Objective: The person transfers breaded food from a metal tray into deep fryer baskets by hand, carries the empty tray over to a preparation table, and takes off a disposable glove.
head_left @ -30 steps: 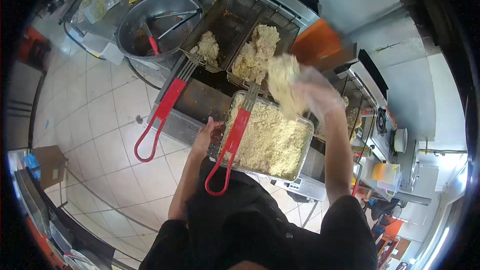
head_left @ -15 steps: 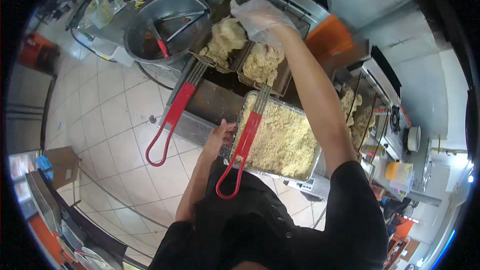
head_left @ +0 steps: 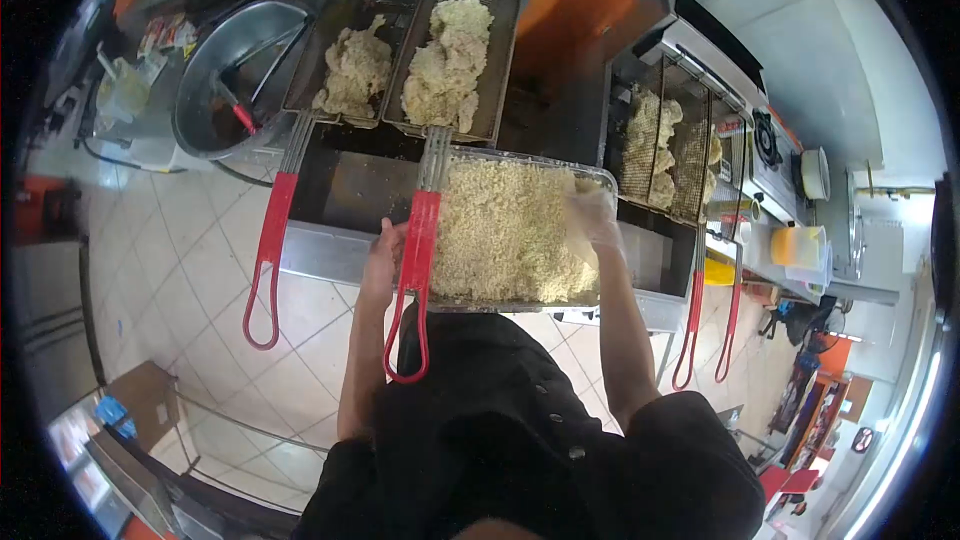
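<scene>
While the head view shows the gloved right hand (blurred; finger closure cannot be told) at three o'clock in the crumbs, the left hand, grip likewise indeterminable, is at the tray's nine o'clock. Presumably heavy, contents loose: hold this central tray by opposite rims.

Kitchen, commercial in look: red-handled frying baskets hold breaded pieces, a tray holds crumbs, a large metal bowl holds utensils, and a black burner stands at the right.
</scene>
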Demonstrator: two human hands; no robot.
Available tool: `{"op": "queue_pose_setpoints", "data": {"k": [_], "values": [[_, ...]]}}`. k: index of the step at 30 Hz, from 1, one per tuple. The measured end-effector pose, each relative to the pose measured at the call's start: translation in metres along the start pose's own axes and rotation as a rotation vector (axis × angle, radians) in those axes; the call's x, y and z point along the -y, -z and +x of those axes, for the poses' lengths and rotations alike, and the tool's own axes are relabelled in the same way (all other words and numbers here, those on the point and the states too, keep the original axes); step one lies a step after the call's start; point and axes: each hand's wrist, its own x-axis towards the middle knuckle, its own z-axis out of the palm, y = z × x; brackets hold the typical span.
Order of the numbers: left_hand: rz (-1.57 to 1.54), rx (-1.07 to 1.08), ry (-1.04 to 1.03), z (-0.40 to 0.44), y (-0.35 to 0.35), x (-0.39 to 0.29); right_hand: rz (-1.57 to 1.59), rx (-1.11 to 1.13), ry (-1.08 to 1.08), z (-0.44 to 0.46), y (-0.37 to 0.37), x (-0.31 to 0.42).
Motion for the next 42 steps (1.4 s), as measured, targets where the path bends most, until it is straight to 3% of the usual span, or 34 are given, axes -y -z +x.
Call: {"op": "queue_pose_setpoints", "data": {"k": [2,4,5,8,10,12,13,14,16,18,20,22,23,26,28,30,32,34,36,39,42], "values": [[-0.021,-0.007,-0.033,0.001,-0.002,0.001,-0.585,-0.07,0.343,0.005,-0.04,-0.009],[-0.029,-0.015,-0.061,0.005,0.0,0.007,-0.359,0.081,0.346,0.018,-0.08,-0.034],[-0.025,-0.021,-0.074,0.01,0.003,0.013,-0.422,0.13,0.457,0.02,-0.074,-0.023],[0.05,-0.005,-0.045,0.034,0.03,0.04,0.271,0.078,0.528,0.026,-0.098,-0.034],[0.081,-0.01,-0.05,0.037,0.029,0.042,-0.265,0.185,0.569,0.025,-0.052,0.001],[0.078,-0.044,-0.089,0.024,0.018,0.031,-0.159,0.45,0.382,0.006,0.051,0.046],[0.055,-0.037,-0.089,0.022,0.018,0.029,-0.04,0.467,0.301,-0.001,0.063,0.052],[0.03,-0.029,-0.087,0.021,0.016,0.027,0.08,0.476,0.219,-0.008,0.074,0.057],[-0.01,-0.014,-0.09,0.016,0.01,0.027,0.444,0.26,0.068,-0.02,0.059,0.048],[-0.034,-0.01,-0.107,0.011,0.005,0.02,0.366,0.212,0.192,-0.025,0.069,0.05],[-0.056,-0.018,-0.079,0.022,0.016,0.033,0.453,0.303,0.164,-0.03,0.087,0.057],[-0.06,-0.03,-0.063,0.027,0.022,0.038,0.695,0.511,-0.025,-0.032,0.138,0.079],[-0.055,-0.042,-0.06,0.027,0.021,0.039,0.79,0.447,-0.041,-0.036,0.138,0.075],[-0.068,-0.056,-0.049,0.031,0.024,0.042,0.336,0.309,0.259,-0.02,0.11,0.05],[-0.18,-0.012,-0.041,0.042,0.036,0.055,-0.138,0.216,0.412,-0.022,0.12,0.046],[-0.272,0.053,-0.011,0.044,0.038,0.054,-0.868,-0.037,0.793,-0.014,0.058,-0.023],[-0.268,0.043,-0.012,0.039,0.032,0.049,-0.555,0.224,0.736,-0.022,0.004,-0.076],[-0.165,-0.045,-0.05,0.029,0.019,0.038,-0.274,0.385,0.557,-0.035,0.009,-0.073],[-0.128,-0.041,-0.069,0.026,0.018,0.037,-0.04,0.449,0.266,-0.051,0.07,-0.026],[-0.089,-0.085,-0.065,0.029,0.018,0.039,-0.513,0.732,0.491,-0.038,0.071,-0.014],[-0.125,-0.047,-0.035,0.035,0.025,0.043,-0.406,0.562,0.537,-0.037,0.066,-0.018]]}}
